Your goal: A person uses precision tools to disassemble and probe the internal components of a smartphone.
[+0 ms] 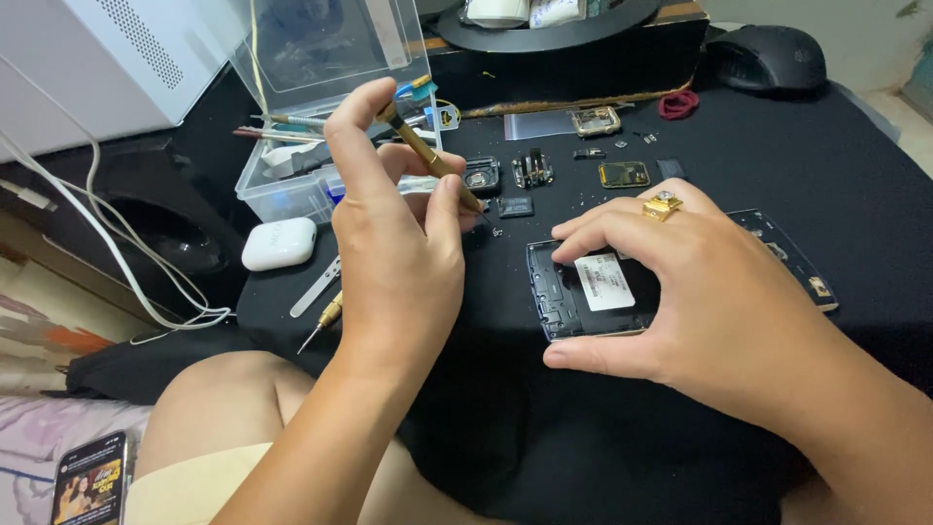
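Note:
My left hand (394,248) is raised over the black cloth and grips a thin brass-coloured screwdriver (428,156), its tip pointing down to the right above several tiny screws (496,231). My right hand (709,292), with a gold ring (661,205), holds an opened black phone body (583,292) by its edges, thumb at the near side, fingers at the far side. A white label (604,282) shows inside the phone. A second black phone panel (792,258) lies partly hidden behind my right hand.
Small phone parts (622,173) are scattered on the black cloth (826,165). A clear plastic toolbox (301,126) stands open at the left, with a white earbud case (279,243), metal tweezers (316,287) and another screwdriver (326,319) near it. A black mouse (773,56) sits at the back right, a phone (89,481) at the bottom left.

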